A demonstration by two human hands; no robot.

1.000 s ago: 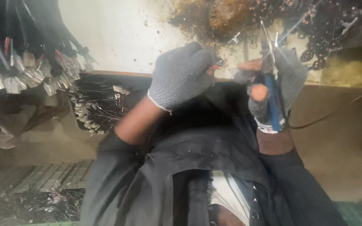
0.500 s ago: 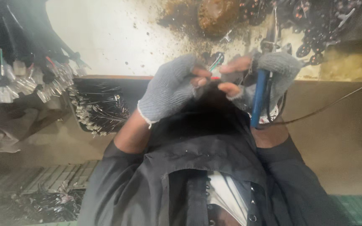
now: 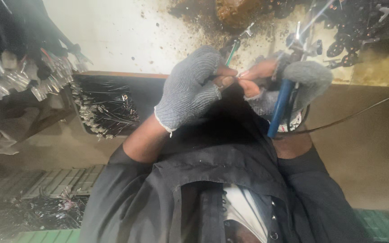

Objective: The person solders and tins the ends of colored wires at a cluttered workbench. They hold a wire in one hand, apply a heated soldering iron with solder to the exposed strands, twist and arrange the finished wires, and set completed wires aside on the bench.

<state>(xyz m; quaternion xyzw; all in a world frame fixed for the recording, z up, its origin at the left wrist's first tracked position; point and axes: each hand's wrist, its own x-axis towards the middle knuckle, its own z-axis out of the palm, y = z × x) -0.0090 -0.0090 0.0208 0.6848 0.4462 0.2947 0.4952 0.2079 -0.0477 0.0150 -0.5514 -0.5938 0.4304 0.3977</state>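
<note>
- Head view, looking down the person's own chest: a dark grey jacket (image 3: 230,180) fills the lower middle, and both arms reach forward to the edge of the table (image 3: 127,40).
- The left hand (image 3: 194,87), in a grey knit fingerless glove, has its grip closed: bare fingertips (image 3: 225,81) pinch a thin wire (image 3: 231,53) with green insulation, which rises from the pinch toward the table top.
- The right hand (image 3: 289,81), in the same kind of glove, meets the left; its bare thumb and forefinger press against the same spot on the wire, touching the left fingertips.
- The right hand's grip is also wrapped shut around a blue-handled tool (image 3: 281,108), whose handle points down toward the person. The metal end (image 3: 297,40) shows above the glove, though its shape is too blurred to make out.
- A thin dark cable (image 3: 361,114) runs from beneath the right hand out to the right edge of the picture.
- The table surface is pale, with brown grime and rusty debris (image 3: 230,13) just beyond the hands and a pile of small dark metal parts (image 3: 352,22) at the upper right.
- Left of the hands, a dark tray (image 3: 109,108) below the table edge holds a bundle of thin black wires with pale ends.
- More cable bundles (image 3: 19,67) with clear and coloured tips hang at the far left, well apart from the hands.
</note>
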